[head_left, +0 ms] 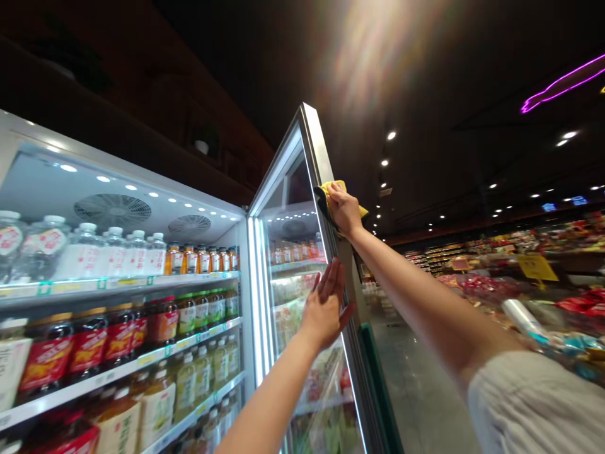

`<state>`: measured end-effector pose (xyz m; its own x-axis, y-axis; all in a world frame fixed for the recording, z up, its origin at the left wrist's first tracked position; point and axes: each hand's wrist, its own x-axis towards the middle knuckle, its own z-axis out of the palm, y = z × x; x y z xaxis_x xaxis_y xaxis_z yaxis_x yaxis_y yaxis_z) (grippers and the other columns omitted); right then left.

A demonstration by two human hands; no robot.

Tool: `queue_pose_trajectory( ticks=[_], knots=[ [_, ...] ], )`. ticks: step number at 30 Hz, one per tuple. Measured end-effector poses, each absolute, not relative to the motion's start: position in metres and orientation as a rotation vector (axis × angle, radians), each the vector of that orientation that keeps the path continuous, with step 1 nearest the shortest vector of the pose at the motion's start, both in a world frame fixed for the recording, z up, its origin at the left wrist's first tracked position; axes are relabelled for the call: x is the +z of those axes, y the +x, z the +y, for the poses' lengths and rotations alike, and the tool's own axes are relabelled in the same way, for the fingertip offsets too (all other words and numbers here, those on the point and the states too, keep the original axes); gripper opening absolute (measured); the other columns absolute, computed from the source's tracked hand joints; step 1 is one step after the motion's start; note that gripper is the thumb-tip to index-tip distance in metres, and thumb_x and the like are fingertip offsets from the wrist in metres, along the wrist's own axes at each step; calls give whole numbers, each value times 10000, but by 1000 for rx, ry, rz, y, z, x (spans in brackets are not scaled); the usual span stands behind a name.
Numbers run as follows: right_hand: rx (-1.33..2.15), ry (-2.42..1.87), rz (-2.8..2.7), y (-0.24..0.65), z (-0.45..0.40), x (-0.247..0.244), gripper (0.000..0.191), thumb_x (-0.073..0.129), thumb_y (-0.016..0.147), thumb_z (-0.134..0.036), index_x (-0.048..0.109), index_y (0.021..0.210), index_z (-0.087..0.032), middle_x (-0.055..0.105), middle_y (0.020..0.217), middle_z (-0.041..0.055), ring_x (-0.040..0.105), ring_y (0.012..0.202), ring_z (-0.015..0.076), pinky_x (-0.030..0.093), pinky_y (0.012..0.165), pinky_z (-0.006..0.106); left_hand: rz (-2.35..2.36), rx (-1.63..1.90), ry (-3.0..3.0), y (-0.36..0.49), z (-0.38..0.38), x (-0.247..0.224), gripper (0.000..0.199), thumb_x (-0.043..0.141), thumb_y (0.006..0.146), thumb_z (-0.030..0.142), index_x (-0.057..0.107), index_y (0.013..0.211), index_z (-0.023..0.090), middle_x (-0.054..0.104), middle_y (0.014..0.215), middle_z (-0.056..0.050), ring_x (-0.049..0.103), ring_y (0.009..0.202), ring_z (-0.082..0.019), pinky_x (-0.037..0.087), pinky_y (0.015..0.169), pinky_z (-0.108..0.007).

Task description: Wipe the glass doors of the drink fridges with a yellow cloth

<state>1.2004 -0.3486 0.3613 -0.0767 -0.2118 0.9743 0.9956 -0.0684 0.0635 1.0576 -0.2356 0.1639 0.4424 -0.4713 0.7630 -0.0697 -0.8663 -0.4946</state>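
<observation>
A tall glass fridge door (pixel 290 183) stands swung out from the drinks fridge, its metal frame upright in front of me. High on the frame's outer edge, my right hand (pixel 344 208) is closed around a yellow and dark cloth (pixel 363 211), which touches the edge. Lower down, my left hand (pixel 325 306) lies flat with fingers stretched, its palm against the inner side of the door near the frame. Nothing shows in that left hand.
Fridge shelves (pixel 113 373) at left hold rows of bottles, among them clear water bottles (pixel 85 252) and dark bottles with red labels (pixel 92 340). Displays of packaged goods (pixel 491 284) stand at right beyond a grey floor (pixel 416 378). A dark green object (pixel 375 378) is beside the door.
</observation>
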Motion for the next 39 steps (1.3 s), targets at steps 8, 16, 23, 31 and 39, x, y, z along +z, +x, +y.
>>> queue_pose_trajectory(
  ticks=[8, 16, 23, 31, 39],
  knots=[
    [-1470, -1201, -1095, 1179, -344, 423, 458, 431, 1073, -376, 613, 1430, -155, 544, 1569, 92, 368, 1544, 257, 274, 1298, 455, 447, -1429, -2320, 1039, -236, 177, 821, 557, 976, 264, 137, 1657, 80, 164, 1720, -216, 197, 1601, -303, 333, 1274, -536],
    [-1471, -1371, -1177, 1163, -338, 331, 671, 455, 1025, -548, 395, 1609, -224, 321, 1711, 64, 174, 1613, 286, 230, 1303, 533, 308, -1562, -2288, 1032, -238, 166, 879, 576, 959, 221, 76, 1679, 164, 221, 1705, -203, 256, 1577, -319, 408, 1230, -561],
    [-1419, -1411, -1112, 1152, -334, 367, 658, 466, 1025, -519, 395, 1611, -227, 302, 1718, 70, 179, 1612, 286, 180, 1317, 521, 313, -1569, -2213, 1022, -229, 146, 882, 514, 1006, 252, -52, 1669, 117, 148, 1726, -197, 177, 1602, -316, 349, 1271, -559],
    [-1335, -1327, -1351, 1124, -345, 172, 612, 393, 1065, -433, 291, 1654, -306, 198, 1752, 3, 47, 1630, 240, 184, 1322, 514, 161, -1473, -2258, 997, -220, 73, 983, 543, 1016, 332, -181, 1637, 96, 128, 1722, -224, 172, 1602, -316, 323, 1277, -554],
    [-1137, -1191, -1300, 1121, -315, 244, 653, 416, 1044, -549, 307, 1646, -321, 152, 1762, -2, 106, 1625, 258, 176, 1316, 506, 155, -1467, -2284, 961, -216, 69, 974, 535, 1020, 281, -210, 1639, 169, 86, 1737, -211, 93, 1615, -299, 291, 1289, -564]
  ],
)
